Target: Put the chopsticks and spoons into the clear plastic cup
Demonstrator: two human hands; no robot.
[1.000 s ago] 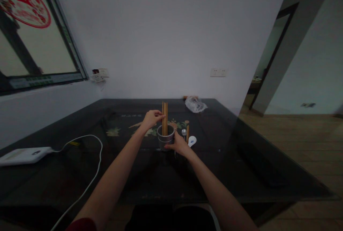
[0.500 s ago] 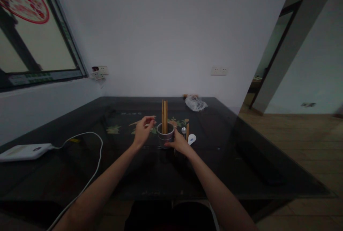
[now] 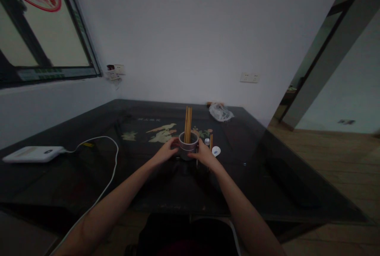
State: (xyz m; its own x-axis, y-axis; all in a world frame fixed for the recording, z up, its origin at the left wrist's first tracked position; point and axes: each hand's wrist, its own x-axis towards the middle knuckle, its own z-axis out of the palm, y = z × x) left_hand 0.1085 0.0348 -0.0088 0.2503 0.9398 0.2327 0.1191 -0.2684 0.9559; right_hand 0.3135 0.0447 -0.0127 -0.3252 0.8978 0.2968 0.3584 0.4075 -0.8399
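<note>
A grey cylindrical cup (image 3: 187,153) stands upright on the dark table, holding several wooden chopsticks (image 3: 188,126) that point up. My right hand (image 3: 206,155) grips its right side, thumb across the front. At the left side, my left hand (image 3: 166,151) has its fingers curved against the cup wall, some of them hidden behind it. Just beyond my right hand lie a white spoon (image 3: 216,151), a shiny metal spoon (image 3: 207,141) and more chopsticks (image 3: 211,139), their lower parts partly covered by that hand.
The dark table (image 3: 246,184) has a bird-and-flower picture on its top. A white power bank (image 3: 34,154) with a white cable (image 3: 115,161) is at the left. Near the wall lies a clear plastic bag (image 3: 220,112). A dark flat object (image 3: 289,180) rests at the right.
My left hand has moved in from beside the cup and now holds its left side. My right hand stays on the cup. The view has shifted slightly.
</note>
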